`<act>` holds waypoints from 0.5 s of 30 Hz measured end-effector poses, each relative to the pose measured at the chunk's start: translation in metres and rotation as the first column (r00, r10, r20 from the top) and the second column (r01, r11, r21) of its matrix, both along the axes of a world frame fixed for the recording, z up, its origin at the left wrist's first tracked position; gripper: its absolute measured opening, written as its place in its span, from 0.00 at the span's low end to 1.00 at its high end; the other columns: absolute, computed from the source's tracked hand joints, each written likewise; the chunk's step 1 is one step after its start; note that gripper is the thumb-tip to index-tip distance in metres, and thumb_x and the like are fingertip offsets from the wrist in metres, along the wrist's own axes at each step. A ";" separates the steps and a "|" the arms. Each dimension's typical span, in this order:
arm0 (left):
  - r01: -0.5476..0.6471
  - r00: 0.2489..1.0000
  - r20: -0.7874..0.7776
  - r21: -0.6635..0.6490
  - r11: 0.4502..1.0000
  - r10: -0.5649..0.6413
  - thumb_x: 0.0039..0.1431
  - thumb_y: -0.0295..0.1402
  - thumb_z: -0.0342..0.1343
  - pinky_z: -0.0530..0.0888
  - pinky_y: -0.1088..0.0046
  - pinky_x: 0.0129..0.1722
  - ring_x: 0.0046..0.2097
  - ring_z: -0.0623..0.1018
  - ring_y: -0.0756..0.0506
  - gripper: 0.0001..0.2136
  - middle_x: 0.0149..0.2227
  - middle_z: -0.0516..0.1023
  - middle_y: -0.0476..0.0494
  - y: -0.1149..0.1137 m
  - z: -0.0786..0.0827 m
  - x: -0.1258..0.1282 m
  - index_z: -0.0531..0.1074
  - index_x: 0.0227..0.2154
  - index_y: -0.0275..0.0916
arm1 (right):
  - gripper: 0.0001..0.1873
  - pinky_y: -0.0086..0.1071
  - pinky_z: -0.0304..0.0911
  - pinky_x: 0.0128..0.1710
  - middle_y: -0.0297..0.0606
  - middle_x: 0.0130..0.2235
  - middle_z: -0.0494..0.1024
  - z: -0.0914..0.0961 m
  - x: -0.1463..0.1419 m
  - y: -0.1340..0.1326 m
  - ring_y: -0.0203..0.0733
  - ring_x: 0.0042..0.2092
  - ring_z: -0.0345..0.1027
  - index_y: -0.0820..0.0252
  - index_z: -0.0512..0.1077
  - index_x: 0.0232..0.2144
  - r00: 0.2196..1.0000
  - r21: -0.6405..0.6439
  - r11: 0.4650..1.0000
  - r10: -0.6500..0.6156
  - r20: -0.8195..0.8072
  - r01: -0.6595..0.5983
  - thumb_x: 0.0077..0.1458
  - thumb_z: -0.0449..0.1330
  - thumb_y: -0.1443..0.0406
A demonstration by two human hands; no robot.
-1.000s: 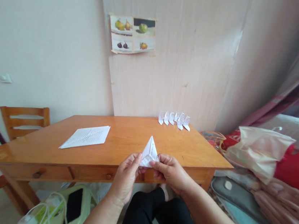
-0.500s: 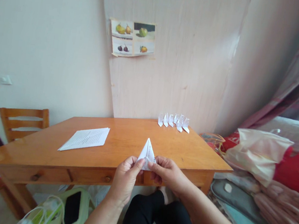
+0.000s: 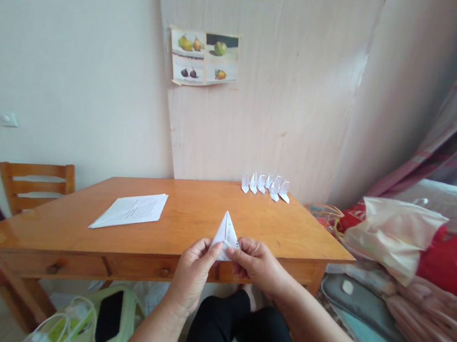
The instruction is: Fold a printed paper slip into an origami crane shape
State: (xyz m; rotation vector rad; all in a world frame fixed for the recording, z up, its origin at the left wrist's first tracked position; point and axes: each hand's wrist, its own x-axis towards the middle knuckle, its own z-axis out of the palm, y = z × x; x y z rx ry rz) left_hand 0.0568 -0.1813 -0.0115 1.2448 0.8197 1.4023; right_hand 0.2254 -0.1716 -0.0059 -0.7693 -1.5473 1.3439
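A folded piece of white printed paper [image 3: 227,232], pointed at the top like a triangle, is pinched between both hands just in front of the table's near edge. My left hand [image 3: 195,267] grips its lower left corner, thumb on the front face. At the lower right corner, my right hand [image 3: 256,263] presses it between thumb and curled fingers. A crease runs down the paper's middle from the tip. Both hands hide its lower corners. Several finished-looking folded paper shapes [image 3: 262,184] stand upright at the back right of the table.
The wooden table [image 3: 199,206] has drawers along its front. A stack of printed sheets [image 3: 132,210] lies on its left. Below, a green stool [image 3: 130,314] carries a black phone [image 3: 109,317] and white cables. A wooden chair [image 3: 36,172] stands left; bags [image 3: 396,230] are piled right.
Both hands keep their hold on the folded paper, almost still. The view has shifted very slightly; nothing was let go or picked up.
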 end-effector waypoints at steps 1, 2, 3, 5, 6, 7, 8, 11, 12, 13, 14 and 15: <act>-0.002 1.000 -0.005 0.007 1.000 0.002 0.60 0.40 0.62 0.68 0.76 0.37 0.35 0.70 0.49 0.11 0.30 0.74 0.48 0.000 0.000 0.000 0.73 0.31 0.36 | 0.23 0.25 0.51 0.22 0.28 0.20 0.68 0.000 0.000 -0.001 0.29 0.21 0.57 0.60 0.66 0.25 1.000 -0.013 1.000 0.003 0.001 -0.003 0.57 0.63 0.48; -0.008 1.000 -0.008 0.015 1.000 0.008 0.59 0.40 0.62 0.67 0.76 0.36 0.34 0.69 0.49 0.12 0.29 0.73 0.49 -0.001 0.000 0.000 0.72 0.30 0.37 | 0.23 0.26 0.51 0.22 0.28 0.20 0.68 0.001 -0.001 -0.001 0.29 0.21 0.57 0.60 0.66 0.25 1.000 -0.030 1.000 0.004 0.001 -0.004 0.56 0.63 0.48; -0.018 1.000 -0.012 0.025 1.000 0.019 0.59 0.40 0.62 0.67 0.76 0.35 0.33 0.68 0.50 0.12 0.28 0.72 0.50 -0.001 0.000 0.000 0.71 0.28 0.37 | 0.23 0.26 0.51 0.22 0.28 0.20 0.68 0.001 -0.001 -0.002 0.29 0.20 0.57 0.60 0.66 0.25 1.000 -0.050 0.999 0.003 0.000 -0.003 0.56 0.64 0.48; -0.040 0.999 -0.030 0.039 0.998 0.042 0.60 0.41 0.62 0.66 0.77 0.33 0.31 0.67 0.50 0.13 0.26 0.70 0.51 -0.001 0.000 0.000 0.70 0.27 0.37 | 0.23 0.26 0.51 0.21 0.28 0.19 0.69 0.001 -0.002 -0.003 0.30 0.20 0.58 0.60 0.67 0.26 1.000 -0.089 0.996 -0.001 -0.001 0.001 0.55 0.64 0.47; -0.049 0.998 -0.042 0.044 0.998 0.051 0.60 0.41 0.61 0.66 0.77 0.33 0.31 0.67 0.50 0.13 0.26 0.69 0.51 -0.001 -0.001 0.000 0.70 0.27 0.37 | 0.23 0.26 0.51 0.21 0.29 0.20 0.69 0.001 -0.002 -0.003 0.30 0.20 0.58 0.60 0.67 0.26 1.000 -0.102 0.995 -0.005 0.000 0.005 0.55 0.64 0.47; -0.058 0.997 -0.052 0.046 0.997 0.060 0.60 0.41 0.61 0.65 0.77 0.33 0.31 0.67 0.50 0.13 0.26 0.69 0.51 0.000 -0.001 0.000 0.70 0.27 0.38 | 0.22 0.26 0.52 0.21 0.29 0.20 0.69 0.001 -0.003 -0.003 0.30 0.21 0.59 0.60 0.67 0.27 1.000 -0.110 0.994 -0.010 0.002 0.010 0.55 0.64 0.47; -0.066 0.996 -0.059 0.049 0.997 0.069 0.60 0.41 0.61 0.65 0.77 0.33 0.31 0.66 0.50 0.14 0.25 0.68 0.52 0.000 -0.002 0.000 0.69 0.26 0.38 | 0.22 0.25 0.52 0.21 0.29 0.21 0.69 0.001 -0.003 -0.004 0.30 0.21 0.60 0.60 0.67 0.28 1.000 -0.114 0.993 -0.015 0.004 0.015 0.55 0.64 0.48; -0.077 0.993 -0.082 0.057 0.995 0.081 0.59 0.42 0.61 0.65 0.77 0.32 0.31 0.66 0.50 0.14 0.25 0.68 0.51 0.000 -0.003 -0.001 0.69 0.25 0.38 | 0.20 0.25 0.52 0.22 0.29 0.23 0.70 0.001 -0.002 -0.005 0.31 0.23 0.61 0.60 0.68 0.31 0.999 -0.107 0.994 -0.033 0.006 0.034 0.55 0.64 0.49; -0.077 0.992 -0.091 0.060 0.995 0.082 0.60 0.42 0.61 0.65 0.77 0.32 0.31 0.66 0.50 0.14 0.25 0.68 0.51 0.001 -0.003 -0.001 0.69 0.25 0.38 | 0.19 0.25 0.52 0.23 0.29 0.24 0.70 0.000 -0.002 -0.005 0.31 0.24 0.61 0.60 0.68 0.32 0.999 -0.101 0.994 -0.037 0.003 0.037 0.56 0.64 0.50; -0.077 0.991 -0.100 0.063 0.995 0.083 0.60 0.42 0.61 0.65 0.77 0.32 0.31 0.66 0.50 0.14 0.25 0.68 0.51 0.001 -0.004 -0.001 0.69 0.25 0.38 | 0.19 0.26 0.52 0.23 0.30 0.24 0.71 0.000 -0.002 -0.005 0.31 0.24 0.61 0.59 0.68 0.32 0.999 -0.096 0.995 -0.039 -0.005 0.039 0.56 0.64 0.50; -0.077 0.991 -0.108 0.065 0.995 0.084 0.60 0.42 0.61 0.65 0.77 0.32 0.31 0.66 0.50 0.14 0.25 0.68 0.52 0.001 -0.004 -0.001 0.69 0.25 0.38 | 0.19 0.26 0.53 0.23 0.30 0.24 0.71 0.000 -0.002 -0.004 0.31 0.24 0.61 0.59 0.68 0.32 0.999 -0.090 0.995 -0.040 -0.016 0.039 0.56 0.64 0.50; -0.078 0.990 -0.112 0.065 0.995 0.085 0.60 0.42 0.61 0.65 0.77 0.32 0.31 0.65 0.50 0.15 0.25 0.67 0.52 0.001 -0.005 -0.001 0.69 0.25 0.38 | 0.19 0.26 0.53 0.23 0.29 0.24 0.71 -0.001 -0.003 -0.004 0.31 0.24 0.61 0.59 0.67 0.31 0.999 -0.084 0.996 -0.041 -0.029 0.038 0.56 0.64 0.50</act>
